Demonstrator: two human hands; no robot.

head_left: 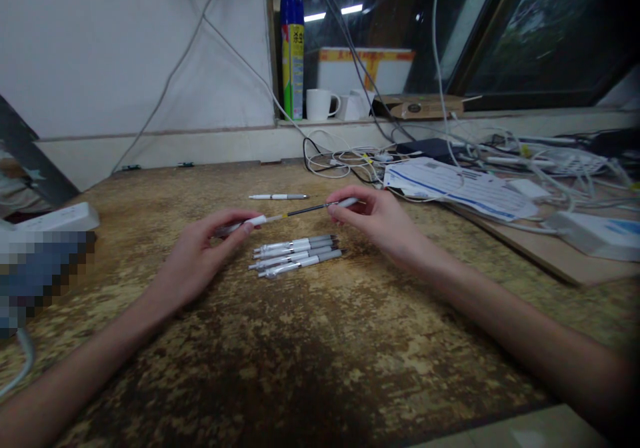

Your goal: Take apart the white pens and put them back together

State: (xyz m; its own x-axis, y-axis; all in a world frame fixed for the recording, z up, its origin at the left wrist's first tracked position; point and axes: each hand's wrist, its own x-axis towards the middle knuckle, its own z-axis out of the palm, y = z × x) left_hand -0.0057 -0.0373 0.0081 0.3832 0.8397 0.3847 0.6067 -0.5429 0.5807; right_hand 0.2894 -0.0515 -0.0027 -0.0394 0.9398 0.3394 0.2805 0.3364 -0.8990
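My left hand [213, 245] pinches a white pen barrel [256, 221]. Out of its open end runs a thin ink refill [305, 211], dark along most of its length with a yellowish band nearer the barrel. My right hand [373, 218] is closed on a grey-white pen part [347, 203] at the refill's far end. Between and below the hands, several white and grey pens [297, 255] lie side by side on the worn wooden table [280, 355]. Another pen [279, 197] lies alone just beyond the refill.
Tangled cables [345, 161], printed papers [455, 185] and a white power strip [600, 235] lie at the right. Another power strip [65, 218] is at the left edge. A spray can [293, 61] and a white mug [320, 104] stand on the window sill.
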